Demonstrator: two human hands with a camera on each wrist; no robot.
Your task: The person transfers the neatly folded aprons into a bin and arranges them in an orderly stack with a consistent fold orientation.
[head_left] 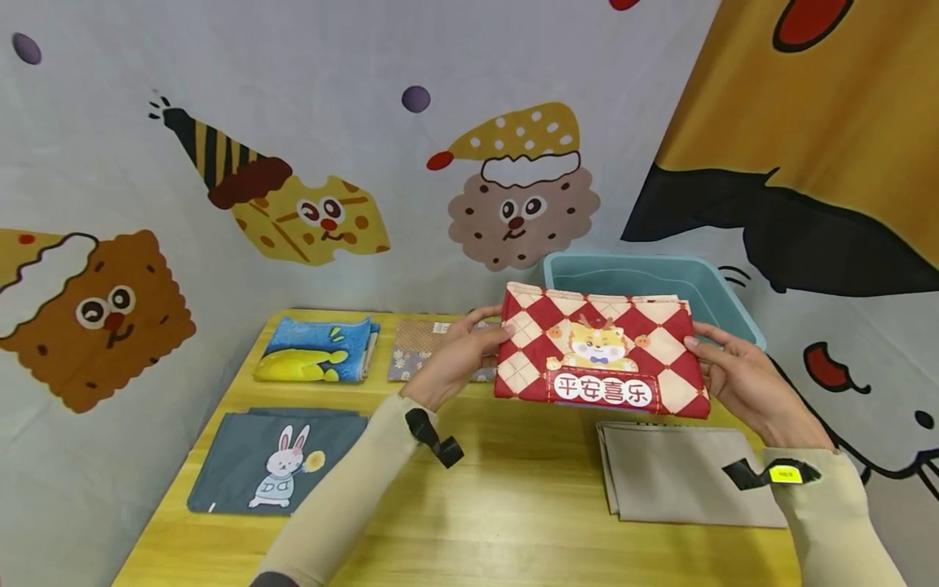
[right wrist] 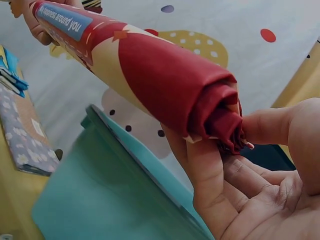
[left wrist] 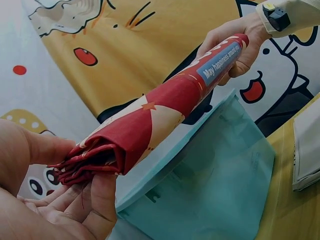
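Both hands hold a folded red-and-cream checked cloth (head_left: 524, 326) up above the table, with a cartoon animal and white round characters on its front. At its left end my left hand (head_left: 458, 359) pinches the layers between thumb and fingers. My right hand (head_left: 751, 387) grips the other end the same way. The left wrist view shows the stacked folds of the cloth (left wrist: 165, 102) end-on, and a blue label with English words along its lower edge. In the right wrist view, the thumb of the right hand (right wrist: 260, 195) presses the rolled-looking folds from one side, fingers beneath.
Behind the cloth stands a teal plastic bin (head_left: 722, 314). On the wooden table (head_left: 499, 505) lie a blue-and-yellow folded cloth (head_left: 315, 350), a brown-and-grey floral one (head_left: 411, 346), a dark grey one with a rabbit (head_left: 235, 461) and a beige one (head_left: 689, 477). A cartoon-printed curtain (head_left: 330, 81) hangs behind.
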